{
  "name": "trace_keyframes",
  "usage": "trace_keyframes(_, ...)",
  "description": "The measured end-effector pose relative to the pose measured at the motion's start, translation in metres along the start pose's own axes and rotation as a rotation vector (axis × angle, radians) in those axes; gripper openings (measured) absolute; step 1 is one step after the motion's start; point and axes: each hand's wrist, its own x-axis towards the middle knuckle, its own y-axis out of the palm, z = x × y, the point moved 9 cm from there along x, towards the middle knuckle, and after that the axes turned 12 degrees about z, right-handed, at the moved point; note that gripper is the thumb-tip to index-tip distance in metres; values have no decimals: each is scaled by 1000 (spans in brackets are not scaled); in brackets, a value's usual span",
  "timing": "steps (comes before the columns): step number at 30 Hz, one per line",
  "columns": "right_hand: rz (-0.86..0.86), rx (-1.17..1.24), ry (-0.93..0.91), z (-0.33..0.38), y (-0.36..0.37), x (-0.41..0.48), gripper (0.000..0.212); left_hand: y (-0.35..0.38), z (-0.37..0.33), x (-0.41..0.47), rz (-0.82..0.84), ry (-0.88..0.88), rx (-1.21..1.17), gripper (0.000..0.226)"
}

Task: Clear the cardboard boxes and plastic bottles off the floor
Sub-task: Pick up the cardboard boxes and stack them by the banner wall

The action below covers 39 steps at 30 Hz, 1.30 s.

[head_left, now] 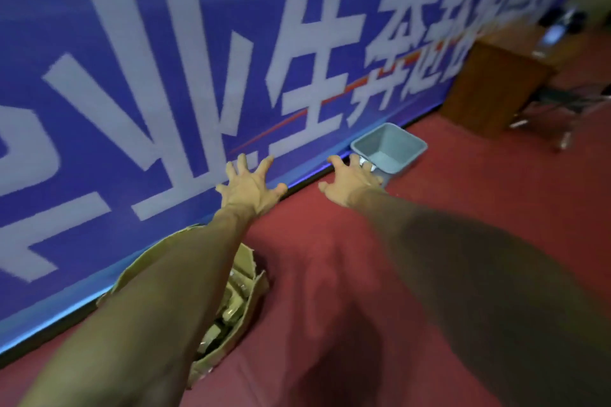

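Single head-worn wide-angle view, tilted. Faces forward and down past the outstretched left hand [250, 187] and right hand [350, 182] to where the red floor [446, 225] meets the blue banner [185, 43]. Forearms close to lens.

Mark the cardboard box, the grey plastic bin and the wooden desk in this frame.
cardboard box [247, 259]: head view, upper right flap.
grey plastic bin [401, 155]: head view, inner wall.
wooden desk [492, 86]: head view, near side panel.
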Motion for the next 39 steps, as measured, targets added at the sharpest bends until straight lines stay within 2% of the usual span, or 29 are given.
trace_keyframes(10,-16,172,339,-286,13,-100,71,118,-254,-43,164,284,131,71)
trace_keyframes(21,-55,264,576,-563,17,-227,71,262,-517,-138,255,546,217,70)
trace_keyframes(28,-104,362,779,-702,33,-296,72,346,-659,-180,335,727,362,69)
trace_keyframes(39,-148,463,1095,-867,30,-349,75,441,-863,-200,442,1062,389,70)
